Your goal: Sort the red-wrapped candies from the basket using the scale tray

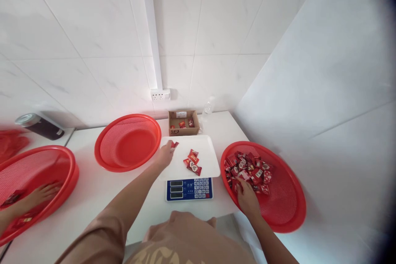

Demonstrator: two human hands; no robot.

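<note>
My left hand (pixel 166 154) is closed on a small red packet (pixel 174 145) over the left side of a white scale tray (pixel 208 148). Several red and dark red packets (pixel 193 163) lie together near the middle of that tray. Below it shows the scale's blue panel (pixel 189 189) with keys and displays. At the right, my right hand (pixel 246 198) reaches into a red basket (pixel 291 198), its fingertips at the near left edge of a pile of wrapped packets (pixel 250 171). Whether those fingers hold a packet is hidden.
An empty red basket (pixel 128 142) stands left of the scale. Behind the tray are a cardboard box (pixel 183 131) with packets and a clear bottle (pixel 208 106). Far left, another person's hand (pixel 43 194) is in a red basket (pixel 72 165), near a dark tumbler (pixel 43 127).
</note>
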